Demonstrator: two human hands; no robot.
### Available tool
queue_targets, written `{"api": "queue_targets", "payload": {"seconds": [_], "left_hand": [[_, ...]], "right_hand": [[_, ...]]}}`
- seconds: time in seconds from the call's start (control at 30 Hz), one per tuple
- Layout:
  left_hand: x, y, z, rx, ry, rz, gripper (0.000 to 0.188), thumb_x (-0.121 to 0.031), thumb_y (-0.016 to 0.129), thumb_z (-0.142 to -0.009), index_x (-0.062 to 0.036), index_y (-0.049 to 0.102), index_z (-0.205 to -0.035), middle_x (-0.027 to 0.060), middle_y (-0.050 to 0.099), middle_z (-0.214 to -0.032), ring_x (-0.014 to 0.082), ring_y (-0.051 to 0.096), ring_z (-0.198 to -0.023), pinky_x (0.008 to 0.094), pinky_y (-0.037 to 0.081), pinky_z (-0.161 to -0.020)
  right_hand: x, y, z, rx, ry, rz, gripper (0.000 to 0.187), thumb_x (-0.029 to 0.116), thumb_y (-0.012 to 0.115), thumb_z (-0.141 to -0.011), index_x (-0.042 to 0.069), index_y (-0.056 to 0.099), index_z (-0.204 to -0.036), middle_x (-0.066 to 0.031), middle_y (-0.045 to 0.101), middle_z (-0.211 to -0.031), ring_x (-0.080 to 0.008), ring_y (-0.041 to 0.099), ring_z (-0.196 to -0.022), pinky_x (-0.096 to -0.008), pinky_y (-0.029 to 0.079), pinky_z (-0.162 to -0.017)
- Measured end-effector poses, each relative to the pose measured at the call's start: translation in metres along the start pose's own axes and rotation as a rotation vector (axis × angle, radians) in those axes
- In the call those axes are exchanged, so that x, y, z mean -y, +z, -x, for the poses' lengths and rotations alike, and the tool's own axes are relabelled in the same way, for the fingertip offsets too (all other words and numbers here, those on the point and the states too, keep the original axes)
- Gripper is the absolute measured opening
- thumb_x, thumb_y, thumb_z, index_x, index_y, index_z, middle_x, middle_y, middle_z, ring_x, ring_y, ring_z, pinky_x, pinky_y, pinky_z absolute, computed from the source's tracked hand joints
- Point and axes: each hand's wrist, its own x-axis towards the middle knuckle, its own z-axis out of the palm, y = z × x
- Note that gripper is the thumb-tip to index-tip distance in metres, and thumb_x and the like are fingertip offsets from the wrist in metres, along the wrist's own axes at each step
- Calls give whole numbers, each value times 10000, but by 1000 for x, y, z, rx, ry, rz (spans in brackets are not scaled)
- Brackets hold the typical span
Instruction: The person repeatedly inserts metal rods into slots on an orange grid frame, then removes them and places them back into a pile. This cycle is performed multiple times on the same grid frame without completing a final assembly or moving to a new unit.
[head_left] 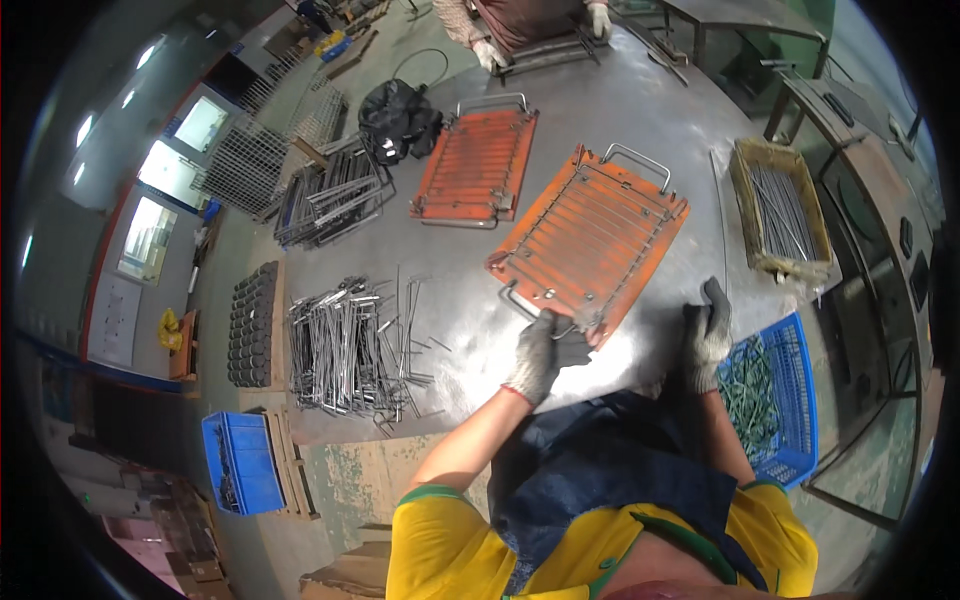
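Observation:
An orange plate fixture [610,235] with metal rods laid across it lies on the steel table, with bent wire handles at its far and near ends. At its near edge, my left hand [540,358], in a grey-palmed knit glove, has its fingers closed around the near wire handle [516,297]. The fingertips are partly hidden. My right hand [708,338], gloved alike, is right of the fixture by the table's near edge. Its fingers are apart, one pointing up, and nothing shows in it. A second orange fixture [474,168] with rods lies farther left.
Bent metal rods [345,345] pile up on the table's left, with wire frames [330,195] behind. A black bag [397,120] sits farther back. Right stand a rod-filled tray [782,215] and a blue basket [795,400] of green pieces. Across the table, a co-worker's gloved hands [490,55] hold a frame.

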Motion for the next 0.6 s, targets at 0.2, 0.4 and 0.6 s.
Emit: {"api": "queue_targets", "payload": {"seconds": [0.2,0.4,0.6], "left_hand": [[-27,90,-85,134,59,-63,395,-365,394,-1024,9,513,-1067,177,630,-1004,295,665,-836,427,575,-725],[-80,105,-121,58,324,-163,217,-248,519,-964,-62,471,-864,31,485,-680,161,496,-578,342,469,-565],[-119,2,-127,-386,565,382,234,-263,421,-955,-110,475,-786,4,476,-666,138,407,-563,285,371,-542]], "right_hand": [[-20,-1,-3,173,-140,99,248,124,486,-957,22,602,-1150,-154,623,-1104,-274,614,-1009,-362,488,-884],[-8,0,-3,121,-186,-25,278,-4,583,-838,64,641,-1102,-138,646,-1020,-296,638,-918,-359,511,-816],[-7,-1,-1,160,-167,15,329,0,611,-780,87,646,-1095,-112,648,-945,-287,640,-852,-378,510,-771]]}}
